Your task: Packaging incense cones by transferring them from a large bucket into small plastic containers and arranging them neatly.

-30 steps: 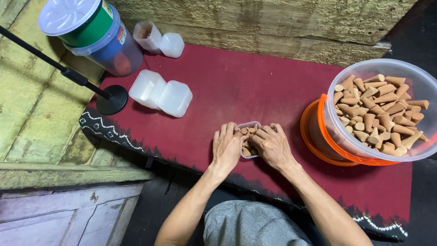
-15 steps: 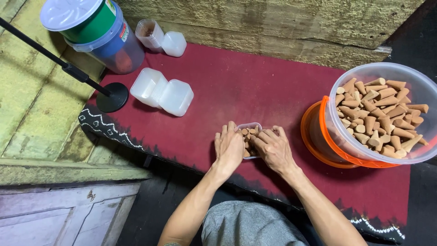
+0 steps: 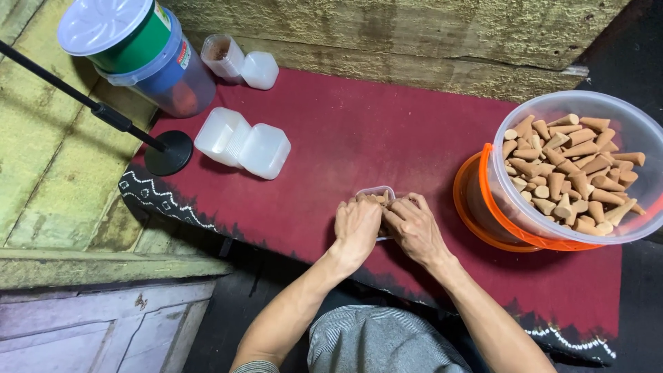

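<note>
On the dark red cloth (image 3: 359, 131), near its front edge, sits a small clear box (image 3: 376, 193) with brown cone shapes inside. Both hands are on it. The left hand (image 3: 357, 226) covers the left part of the box and the right hand (image 3: 414, 228) covers the right part — the fingers of both are curled down together over the box and its cones, pressing on them. Most of the box is hidden under the hands.

To the right stands a big clear bowl (image 3: 625, 131) full of the same brown cones (image 3: 570, 169), resting in an orange tub (image 3: 469, 207). To the left lie two empty white boxes (image 3: 242, 143), touching each other — beside a black round stand (image 3: 169, 152).
</note>
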